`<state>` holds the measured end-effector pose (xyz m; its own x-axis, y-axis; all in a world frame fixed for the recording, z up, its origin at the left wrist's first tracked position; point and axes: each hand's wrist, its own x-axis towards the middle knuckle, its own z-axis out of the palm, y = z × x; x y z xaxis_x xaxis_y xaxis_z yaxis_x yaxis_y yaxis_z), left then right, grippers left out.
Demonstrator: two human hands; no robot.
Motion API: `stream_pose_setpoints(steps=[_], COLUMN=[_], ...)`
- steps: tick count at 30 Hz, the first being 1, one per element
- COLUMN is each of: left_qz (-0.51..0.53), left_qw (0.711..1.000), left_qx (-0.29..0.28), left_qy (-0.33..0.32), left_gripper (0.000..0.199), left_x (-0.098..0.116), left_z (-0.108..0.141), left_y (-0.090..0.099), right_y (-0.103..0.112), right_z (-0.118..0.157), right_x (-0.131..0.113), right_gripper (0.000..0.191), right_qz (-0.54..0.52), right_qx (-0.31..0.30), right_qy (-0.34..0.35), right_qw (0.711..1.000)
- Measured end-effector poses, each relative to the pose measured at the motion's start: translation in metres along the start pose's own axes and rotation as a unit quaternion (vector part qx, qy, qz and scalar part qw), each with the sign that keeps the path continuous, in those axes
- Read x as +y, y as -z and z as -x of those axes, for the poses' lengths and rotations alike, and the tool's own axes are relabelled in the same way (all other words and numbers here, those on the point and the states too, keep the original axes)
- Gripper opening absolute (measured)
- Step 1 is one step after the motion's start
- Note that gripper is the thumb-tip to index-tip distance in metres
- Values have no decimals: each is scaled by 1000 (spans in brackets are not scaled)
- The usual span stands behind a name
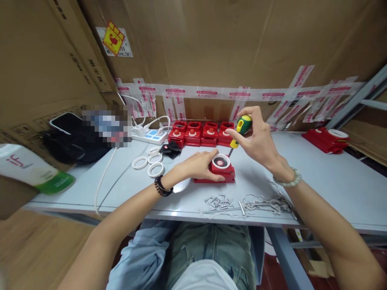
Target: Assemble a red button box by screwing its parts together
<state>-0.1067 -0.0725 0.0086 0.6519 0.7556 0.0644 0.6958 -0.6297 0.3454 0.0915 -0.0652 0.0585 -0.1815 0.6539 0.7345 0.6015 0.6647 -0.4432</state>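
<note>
My left hand (204, 166) is wrapped over the left side of a red plastic housing (230, 175), holding it down on the table. On top of that housing sits a white ring (227, 162) around a black disc with a red-and-white centre. My right hand (256, 139) grips a screwdriver (242, 125) with a green and yellow handle. Its shaft slants down to the far right corner of the housing, beside the ring; the tip's exact contact is hidden. Near the table's front edge lie loose screws (218, 202) and thin metal chains (266, 203).
Several red housings (193, 134) line the back by a white power strip (151, 135). White rings (155, 169) and a black cloth-like piece (171, 149) lie left. Another red housing (325, 140) stands right. A tube (33, 169), phone (65, 123) and black bag (75, 145) are far left.
</note>
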Motion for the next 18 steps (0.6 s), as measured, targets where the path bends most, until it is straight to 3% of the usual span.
stream_pose_setpoints(steps=[2,5,7,18], left_qz=[7,9,8,15], left_qw=[1000,1000,1000,1000], left_qx=[-2,-3,-3,-1], left_qy=[0,-2,-2,-1], left_gripper=[60,60,61,60], left_x=[0,-2,-3,-3], left_z=[0,0,0,0], left_y=[0,-1,-2,-1], right_y=[7,22,27,5], right_z=[-2,-8,-11,-3], right_x=[4,13,17,1], right_gripper=[38,42,41,40], right_qz=[-63,-191,-223,-76], right_qx=[-81,-233,-260,-41], right_qy=[11,8,2,-38], right_qw=[995,953,939,996])
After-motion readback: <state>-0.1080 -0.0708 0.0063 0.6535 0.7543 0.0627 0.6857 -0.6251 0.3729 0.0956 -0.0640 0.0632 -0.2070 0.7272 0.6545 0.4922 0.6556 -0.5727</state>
